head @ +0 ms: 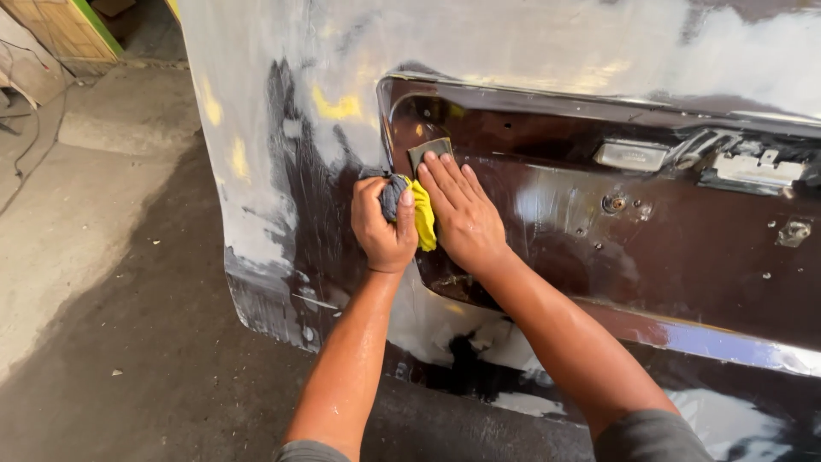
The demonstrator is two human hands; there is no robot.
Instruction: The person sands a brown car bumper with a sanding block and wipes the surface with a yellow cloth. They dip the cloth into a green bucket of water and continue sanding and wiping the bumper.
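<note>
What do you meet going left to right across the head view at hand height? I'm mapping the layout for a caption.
Concrete floor → grey-filler edge of the vehicle panel → left hand gripping a wet cloth → yellow sponge → right hand pressing a sanding pad → bolt hole → small metal bracket.

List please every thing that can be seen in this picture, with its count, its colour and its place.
car body panel: one, dark brown with grey-white sanded patches and yellow spots, fills the middle and right
recessed plate area: one, glossy dark brown, right of the hands
sanding pad: one, grey, under the right fingertips, against the panel
cloth: one, yellow and dark grey, gripped in the left hand
concrete floor: grey, wet and darker near the panel, left side
wooden board: one, light brown with a green edge, top left corner
left hand: closed around the cloth
right hand: flat, pressing the pad
</note>
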